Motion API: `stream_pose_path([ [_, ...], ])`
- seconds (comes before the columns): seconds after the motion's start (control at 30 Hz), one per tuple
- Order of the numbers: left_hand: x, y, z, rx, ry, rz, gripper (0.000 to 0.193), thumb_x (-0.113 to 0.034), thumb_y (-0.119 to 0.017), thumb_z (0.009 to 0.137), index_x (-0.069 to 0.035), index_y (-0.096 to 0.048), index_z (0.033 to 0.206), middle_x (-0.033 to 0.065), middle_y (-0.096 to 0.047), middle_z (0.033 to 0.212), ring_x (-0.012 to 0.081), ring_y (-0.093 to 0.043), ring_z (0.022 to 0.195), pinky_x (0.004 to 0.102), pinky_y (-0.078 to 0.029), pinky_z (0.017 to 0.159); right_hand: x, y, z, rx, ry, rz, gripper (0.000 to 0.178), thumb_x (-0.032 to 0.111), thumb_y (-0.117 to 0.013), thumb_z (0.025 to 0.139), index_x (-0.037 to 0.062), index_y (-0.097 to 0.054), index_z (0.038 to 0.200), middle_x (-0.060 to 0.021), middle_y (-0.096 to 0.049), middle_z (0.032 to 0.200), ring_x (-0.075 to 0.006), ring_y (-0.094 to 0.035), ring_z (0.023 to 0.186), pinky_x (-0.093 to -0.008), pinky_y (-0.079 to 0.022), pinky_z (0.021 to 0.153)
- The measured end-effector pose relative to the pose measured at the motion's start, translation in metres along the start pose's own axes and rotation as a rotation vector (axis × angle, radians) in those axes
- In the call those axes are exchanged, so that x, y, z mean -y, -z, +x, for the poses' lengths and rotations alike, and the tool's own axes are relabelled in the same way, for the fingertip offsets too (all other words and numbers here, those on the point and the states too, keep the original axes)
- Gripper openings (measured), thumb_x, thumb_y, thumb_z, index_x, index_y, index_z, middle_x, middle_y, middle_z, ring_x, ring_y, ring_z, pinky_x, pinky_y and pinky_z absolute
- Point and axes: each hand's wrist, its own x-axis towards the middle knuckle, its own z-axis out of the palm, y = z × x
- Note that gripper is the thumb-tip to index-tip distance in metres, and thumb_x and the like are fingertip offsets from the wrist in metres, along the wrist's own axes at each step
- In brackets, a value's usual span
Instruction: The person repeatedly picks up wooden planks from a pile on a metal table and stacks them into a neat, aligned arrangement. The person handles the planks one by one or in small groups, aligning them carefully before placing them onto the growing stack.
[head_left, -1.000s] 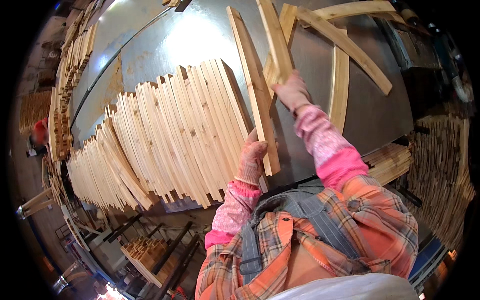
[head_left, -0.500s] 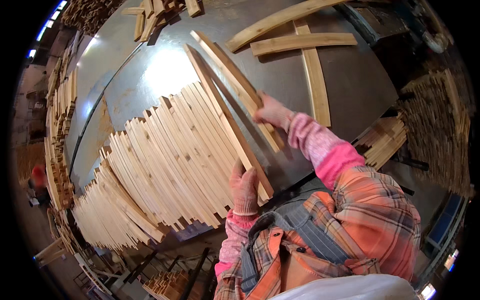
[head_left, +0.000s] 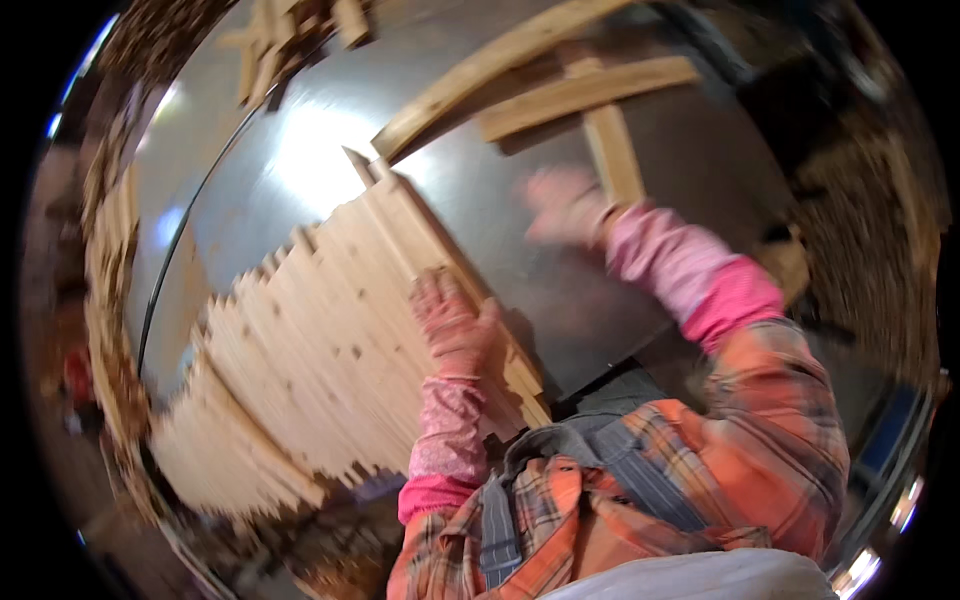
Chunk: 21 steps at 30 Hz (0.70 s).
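Wooden slats lie fanned under the left hand.

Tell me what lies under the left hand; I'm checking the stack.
The left hand presses on a fanned row of wooden slats on a metal table. The slat faces beneath its palm are hidden.

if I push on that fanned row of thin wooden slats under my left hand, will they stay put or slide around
They would probably slide. The wooden slats lie loose, side by side, on a smooth shiny metal table, so a push likely shifts several together. Each looks thin, long and flat, so probably light, fairly stiff, and unlikely to roll. The left hand resting flat on the edge slat may be what steadies the row.
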Motion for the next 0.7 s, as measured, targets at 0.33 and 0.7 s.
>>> stream_pose_path([
  [0.33,0.01,-0.011,0.004,-0.01,0.01,0.026,0.088,-0.045,-0.075,0.076,-0.001,-0.049,0.146,0.0212,-0.043,0.154,0.0443,-0.035,0.146,0.0546,-0.024,0.124,-0.121,0.086,0.117,0.161,-0.091,-0.534,0.048,0.03,-0.08,0.07,0.0044,-0.076,0.11,-0.0181,-0.075,0.109,-0.0349,-0.073,0.107,-0.0433,-0.057,0.093],
  [0.7,-0.003,-0.002,0.008,0.014,0.041,-0.006,0.083,-0.034,-0.081,0.071,-0.002,-0.053,0.143,0.0206,-0.045,0.153,0.0447,-0.037,0.145,0.0528,-0.03,0.122,0.0,0.136,0.239,-0.207,0.04,-0.309,0.042,0.021,-0.069,0.09,0.005,-0.067,0.129,-0.0188,-0.076,0.112,-0.0372,-0.074,0.103,-0.0543,-0.058,0.083],
])
